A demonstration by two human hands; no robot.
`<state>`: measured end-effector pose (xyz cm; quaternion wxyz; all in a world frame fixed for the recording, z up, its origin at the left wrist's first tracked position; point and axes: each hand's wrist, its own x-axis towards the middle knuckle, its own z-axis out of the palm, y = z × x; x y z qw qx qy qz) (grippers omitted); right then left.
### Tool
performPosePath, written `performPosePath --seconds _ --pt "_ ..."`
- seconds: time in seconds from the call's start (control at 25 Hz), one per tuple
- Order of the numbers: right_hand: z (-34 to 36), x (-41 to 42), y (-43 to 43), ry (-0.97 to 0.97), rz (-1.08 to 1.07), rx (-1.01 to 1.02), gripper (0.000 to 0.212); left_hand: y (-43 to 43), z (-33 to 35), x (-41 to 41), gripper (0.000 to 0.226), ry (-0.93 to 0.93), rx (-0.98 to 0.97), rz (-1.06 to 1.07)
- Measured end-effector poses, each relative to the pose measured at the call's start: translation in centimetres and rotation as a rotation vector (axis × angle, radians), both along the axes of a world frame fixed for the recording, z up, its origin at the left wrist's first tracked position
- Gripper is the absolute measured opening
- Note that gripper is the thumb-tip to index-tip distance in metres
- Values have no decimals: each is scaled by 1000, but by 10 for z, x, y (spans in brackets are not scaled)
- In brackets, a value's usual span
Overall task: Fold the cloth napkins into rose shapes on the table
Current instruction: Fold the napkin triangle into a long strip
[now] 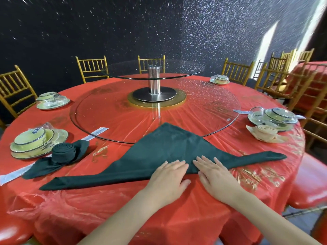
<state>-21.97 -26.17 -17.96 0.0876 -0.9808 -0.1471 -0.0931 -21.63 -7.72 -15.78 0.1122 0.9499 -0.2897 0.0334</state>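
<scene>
head | hidden: near fold of dark green napkin (168,147) under both palms; wrapped dishes (31,142) blurred by plastic | left grip (168,175), right grip (215,174): flat, fingers straight, pressing napkin, clasping nothing | napkin: triangle on red worktop (177,218), tip over glass turntable (123,117) | dark rose (63,152) left, beige rose (265,132) right

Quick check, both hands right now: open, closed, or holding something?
Left hand: open, fingers straight, pressing flat on the dark green napkin.
Right hand: open, fingers straight, pressing flat on the same napkin.
</scene>
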Motion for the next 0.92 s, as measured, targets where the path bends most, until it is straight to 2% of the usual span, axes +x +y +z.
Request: performPosePath --seconds 0.08,0.28,0.4,0.64,0.76,0.84,0.92 --pt "2 -3 -1 48 -10 -28 87 -9 -5 2 59 13 29 3" --pt "5 -11 -12 101 -115 -78 96 -9 -20 1 61 26 91 35" --pt "5 -11 -26 153 -123 -97 117 -9 -18 0 62 20 89 35" --pt "9 -17 -61 199 -194 -63 100 -7 -19 -1 67 40 70 29" --pt "9 -17 -77 219 -252 -65 102 -7 -20 -1 72 37 78 29" --pt "7 -18 -85 210 -290 -64 103 -6 -21 -1 93 17 65 21" --pt "6 -19 -94 198 -325 -54 95 -6 -21 -1 117 19 78 20"
